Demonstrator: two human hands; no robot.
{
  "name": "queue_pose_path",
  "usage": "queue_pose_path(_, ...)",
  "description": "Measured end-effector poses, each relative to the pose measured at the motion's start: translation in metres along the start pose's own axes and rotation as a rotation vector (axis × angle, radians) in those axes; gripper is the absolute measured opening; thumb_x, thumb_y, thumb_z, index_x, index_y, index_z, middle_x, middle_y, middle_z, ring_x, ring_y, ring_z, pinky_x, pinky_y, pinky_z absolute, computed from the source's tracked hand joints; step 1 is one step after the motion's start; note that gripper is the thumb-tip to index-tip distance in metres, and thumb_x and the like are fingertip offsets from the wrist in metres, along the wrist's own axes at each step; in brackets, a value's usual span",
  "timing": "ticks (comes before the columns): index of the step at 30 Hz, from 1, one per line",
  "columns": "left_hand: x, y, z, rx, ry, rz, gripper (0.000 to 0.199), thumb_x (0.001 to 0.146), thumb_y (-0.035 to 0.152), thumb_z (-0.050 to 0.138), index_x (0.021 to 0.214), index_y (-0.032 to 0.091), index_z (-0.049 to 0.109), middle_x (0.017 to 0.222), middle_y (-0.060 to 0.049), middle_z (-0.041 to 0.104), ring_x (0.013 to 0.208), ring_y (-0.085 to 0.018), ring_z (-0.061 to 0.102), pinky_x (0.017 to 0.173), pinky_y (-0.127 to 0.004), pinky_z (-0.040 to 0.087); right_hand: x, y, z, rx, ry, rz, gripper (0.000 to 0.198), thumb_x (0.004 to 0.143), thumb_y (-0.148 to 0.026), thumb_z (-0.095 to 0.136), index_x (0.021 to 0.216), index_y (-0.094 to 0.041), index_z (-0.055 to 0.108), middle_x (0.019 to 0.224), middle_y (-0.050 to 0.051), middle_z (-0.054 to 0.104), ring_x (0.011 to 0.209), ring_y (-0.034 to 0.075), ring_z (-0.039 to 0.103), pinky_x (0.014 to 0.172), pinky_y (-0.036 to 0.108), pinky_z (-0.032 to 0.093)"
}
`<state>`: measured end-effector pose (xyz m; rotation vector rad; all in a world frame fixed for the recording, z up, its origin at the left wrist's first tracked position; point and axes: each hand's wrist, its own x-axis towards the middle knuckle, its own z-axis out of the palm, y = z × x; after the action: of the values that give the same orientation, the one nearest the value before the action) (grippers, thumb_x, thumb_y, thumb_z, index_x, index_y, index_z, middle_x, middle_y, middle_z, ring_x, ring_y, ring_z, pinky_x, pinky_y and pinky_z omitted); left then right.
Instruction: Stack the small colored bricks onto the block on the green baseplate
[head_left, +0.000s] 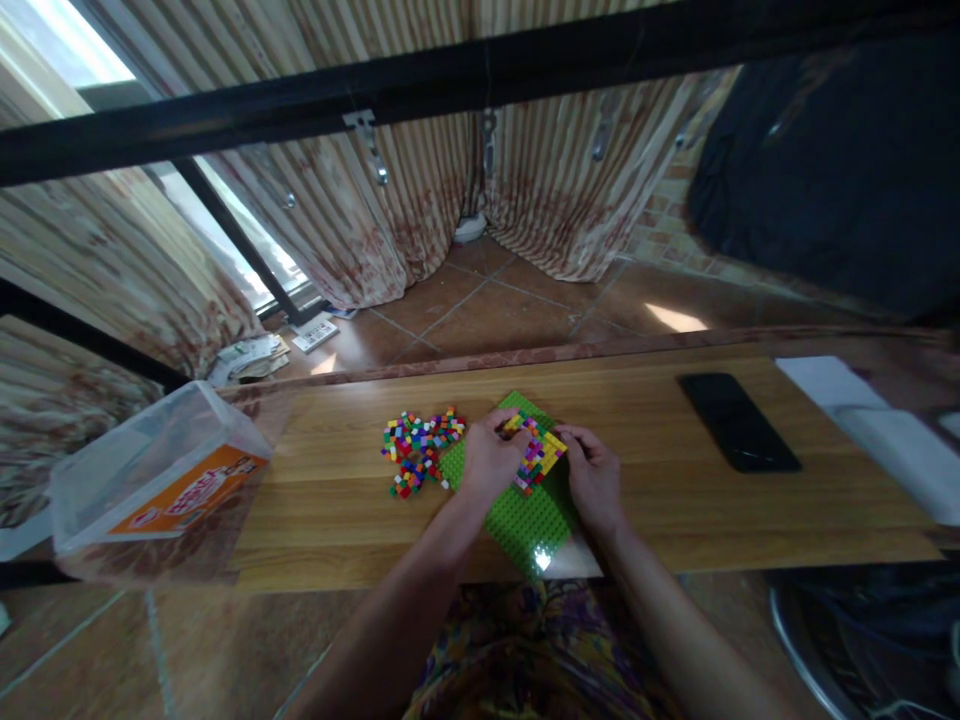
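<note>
A green studded baseplate [529,515] lies at an angle on the wooden tabletop. Small square bricks in yellow, purple, pink and other colours form a patch [541,452] on its upper part. My left hand [489,452] reaches over the plate's left side, its fingers bent together at the patch's left edge; whatever they pinch is hidden. On the other side, my right hand [595,478] has thumb and forefinger closed at the patch's right corner, by the plate's edge. What lies between those fingertips is too small to make out. Loose multicoloured bricks [420,445] are heaped left of the plate.
A clear plastic box [157,480] with an orange label stands at the table's left end. On the right lie a black phone-like slab [739,422] and white paper [832,385]. A dark metal bar [450,75] crosses above the table, before striped curtains [420,200].
</note>
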<state>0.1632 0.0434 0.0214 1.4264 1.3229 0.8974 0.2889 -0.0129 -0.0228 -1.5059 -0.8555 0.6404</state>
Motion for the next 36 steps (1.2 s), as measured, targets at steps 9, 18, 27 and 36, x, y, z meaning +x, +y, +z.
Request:
queue_pose_path(9,-0.024,-0.01,-0.036,0.25,0.141,0.331,0.029,0.08,0.016,0.062,0.109,0.02,0.064,0.11,-0.008,0.069,0.104,-0.022,0.063,0.095,-0.042,0.05,0.0,-0.001,0.0,-0.014,0.012,-0.011,0.026,0.082,-0.04,0.056,0.085,-0.02,0.07,0.087,0.006,0.072,0.084,0.021,0.063,0.08,0.035,0.047)
queue_pose_path(18,-0.072,-0.048,-0.107,0.498,0.151,0.315,0.019,0.084,0.009,0.052,0.09,0.02,0.066,0.09,-0.005,0.068,0.085,-0.017,0.065,0.076,-0.03,0.055,0.0,-0.001,-0.001,-0.02,0.027,-0.001,0.024,0.081,-0.038,0.056,0.084,-0.019,0.071,0.088,0.006,0.072,0.084,0.021,0.064,0.08,0.035,0.047)
queue_pose_path(27,-0.071,-0.052,-0.1,0.735,0.13,0.373,0.015,0.087,0.014,0.055,0.093,0.02,0.067,0.095,-0.006,0.067,0.089,-0.019,0.063,0.082,-0.032,0.053,0.001,0.003,-0.002,-0.033,0.029,-0.02,0.025,0.082,-0.038,0.056,0.085,-0.019,0.071,0.088,0.006,0.072,0.083,0.021,0.064,0.079,0.035,0.047)
queue_pose_path(36,-0.067,-0.052,-0.1,0.893,0.088,0.43,0.017,0.091,0.016,0.049,0.083,0.02,0.064,0.091,-0.005,0.065,0.086,-0.019,0.061,0.079,-0.031,0.051,0.0,0.001,0.0,-0.02,0.038,-0.022,0.024,0.081,-0.038,0.056,0.084,-0.019,0.071,0.086,0.005,0.072,0.084,0.021,0.063,0.08,0.035,0.047)
